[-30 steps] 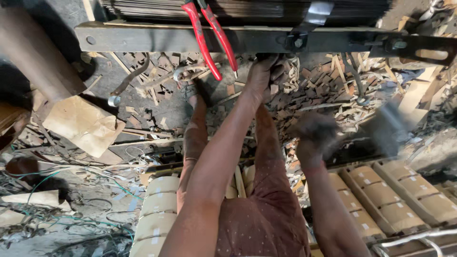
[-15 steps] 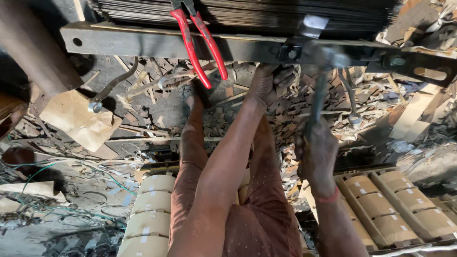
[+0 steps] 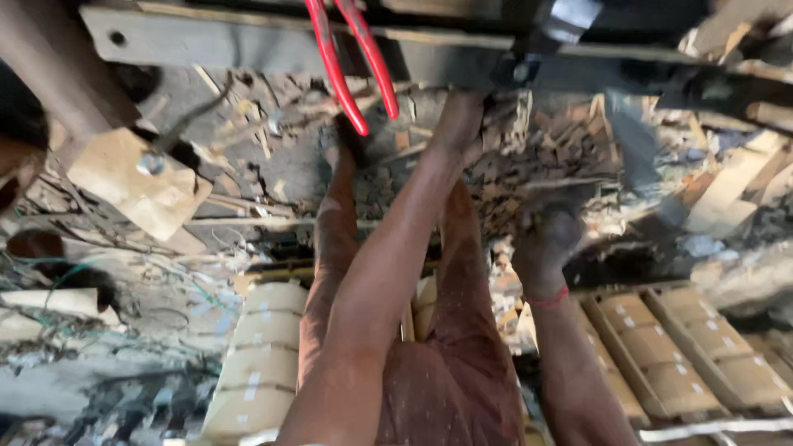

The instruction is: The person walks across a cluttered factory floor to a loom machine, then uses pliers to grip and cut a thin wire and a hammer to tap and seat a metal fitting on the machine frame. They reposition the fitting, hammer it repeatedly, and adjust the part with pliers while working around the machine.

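My left hand (image 3: 457, 124) reaches up to the underside of a grey metal bar (image 3: 206, 41), its fingers curled on the bar's lower edge beside a dark bolt (image 3: 518, 70). Red-handled pliers (image 3: 351, 66) lie across the bar, just left of that hand. My right hand (image 3: 545, 244), with a red band at the wrist, is blurred by motion and closed on a hammer (image 3: 632, 149), whose dark blurred shape rises to the upper right. The hammer's head is too smeared to make out.
Scrap wood chips (image 3: 545, 149) litter the ground under the bar. A pale wooden block (image 3: 136, 190) with a bolt hangs at left. Cream segmented packs (image 3: 260, 355) lie at bottom left and wooden trays of blocks (image 3: 686, 355) at right. My brown-trousered legs (image 3: 458, 388) fill the middle.
The view has moved closer to the bar. My right hand has swung the hammer from upright near the bolt outward to the right. My left hand stays on the bar.
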Demonstrator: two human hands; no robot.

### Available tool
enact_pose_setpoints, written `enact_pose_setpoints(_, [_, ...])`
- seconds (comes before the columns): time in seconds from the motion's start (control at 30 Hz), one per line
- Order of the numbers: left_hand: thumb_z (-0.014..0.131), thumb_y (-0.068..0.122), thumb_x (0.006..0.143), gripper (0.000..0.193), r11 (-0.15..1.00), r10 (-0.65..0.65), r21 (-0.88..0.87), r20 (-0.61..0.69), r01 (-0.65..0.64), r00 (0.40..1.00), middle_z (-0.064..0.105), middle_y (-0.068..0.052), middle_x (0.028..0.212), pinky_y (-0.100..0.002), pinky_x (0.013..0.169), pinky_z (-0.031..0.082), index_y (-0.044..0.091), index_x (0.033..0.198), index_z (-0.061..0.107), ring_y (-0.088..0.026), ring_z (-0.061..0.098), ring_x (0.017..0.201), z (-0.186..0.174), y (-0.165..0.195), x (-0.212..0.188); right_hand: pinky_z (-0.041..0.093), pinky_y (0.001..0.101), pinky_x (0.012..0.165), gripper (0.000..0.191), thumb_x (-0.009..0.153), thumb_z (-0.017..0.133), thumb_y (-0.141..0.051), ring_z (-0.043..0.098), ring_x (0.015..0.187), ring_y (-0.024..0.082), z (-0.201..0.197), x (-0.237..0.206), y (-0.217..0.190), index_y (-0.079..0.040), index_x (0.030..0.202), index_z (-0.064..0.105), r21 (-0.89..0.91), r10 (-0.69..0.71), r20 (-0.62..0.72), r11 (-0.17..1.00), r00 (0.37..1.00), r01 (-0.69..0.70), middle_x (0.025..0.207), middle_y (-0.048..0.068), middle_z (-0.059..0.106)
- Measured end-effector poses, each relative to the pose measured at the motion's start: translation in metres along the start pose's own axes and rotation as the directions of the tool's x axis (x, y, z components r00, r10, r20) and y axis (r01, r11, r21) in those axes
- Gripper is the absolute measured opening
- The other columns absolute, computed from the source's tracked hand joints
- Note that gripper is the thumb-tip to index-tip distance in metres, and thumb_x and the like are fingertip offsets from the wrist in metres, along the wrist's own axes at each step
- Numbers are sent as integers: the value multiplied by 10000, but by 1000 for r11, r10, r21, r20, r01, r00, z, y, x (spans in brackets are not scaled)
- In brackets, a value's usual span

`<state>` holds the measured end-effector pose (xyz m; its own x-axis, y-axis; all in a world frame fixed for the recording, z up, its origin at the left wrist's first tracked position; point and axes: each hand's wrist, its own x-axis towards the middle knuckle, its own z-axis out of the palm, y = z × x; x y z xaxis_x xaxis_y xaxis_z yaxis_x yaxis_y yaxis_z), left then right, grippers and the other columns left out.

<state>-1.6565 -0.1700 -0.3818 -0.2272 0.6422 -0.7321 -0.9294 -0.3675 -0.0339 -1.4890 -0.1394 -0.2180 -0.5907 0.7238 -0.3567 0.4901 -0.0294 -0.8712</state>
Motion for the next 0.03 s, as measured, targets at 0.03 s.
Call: enact_pose_setpoints(0.03, [609, 120, 922, 219, 994, 30, 104, -115, -18, 993, 627, -36, 785, -359, 609, 545, 121, 1140, 592, -148, 574, 594, 2, 4, 3, 398, 375, 577, 429, 1151, 515, -353, 490, 605, 222, 7, 27, 9, -10, 917, 622, -453, 298, 47, 857, 953, -246, 691, 124, 571])
